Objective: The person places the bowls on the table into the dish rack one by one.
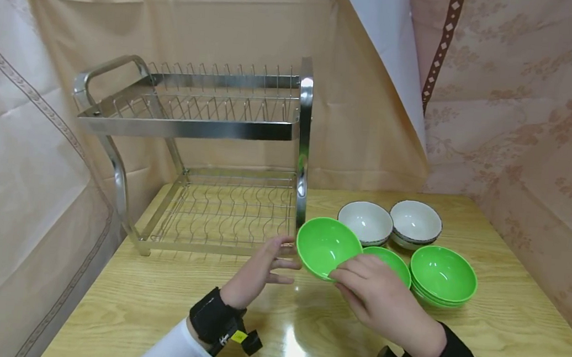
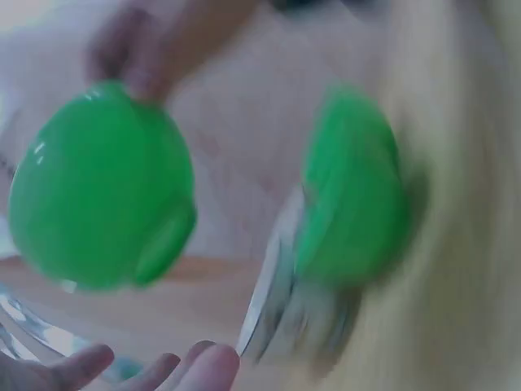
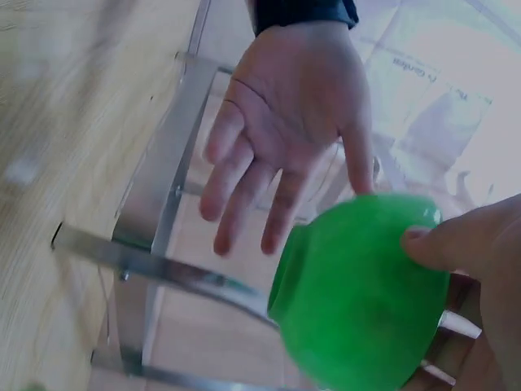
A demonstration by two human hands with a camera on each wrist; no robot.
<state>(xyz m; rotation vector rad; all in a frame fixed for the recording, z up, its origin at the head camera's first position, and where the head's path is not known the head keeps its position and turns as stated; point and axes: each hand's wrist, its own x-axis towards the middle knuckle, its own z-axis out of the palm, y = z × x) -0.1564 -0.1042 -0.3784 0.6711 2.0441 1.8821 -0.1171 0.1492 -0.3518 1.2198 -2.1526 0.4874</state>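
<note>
A bright green bowl [image 1: 328, 247] is tilted above the table, its rim pinched by my right hand [image 1: 382, 296] between thumb and fingers. In the right wrist view the underside and foot ring of this bowl [image 3: 358, 293] show. My left hand [image 1: 268, 263] is at the bowl's left side, fingers spread and palm turned toward it; the left wrist view shows its fingertips [image 2: 216, 366] below the bowl. Partly behind my right hand is a second green bowl [image 1: 391, 263]. To its right stands a stack of green bowls [image 1: 443, 273].
Behind the green bowls are two stacks of white dark-rimmed bowls, the left stack [image 1: 365, 221] and the right stack [image 1: 415, 223]. A two-tier metal dish rack [image 1: 190, 128] stands at the back left of the wooden table [image 1: 157, 308]. Cloth curtains [image 1: 369, 123] hang behind.
</note>
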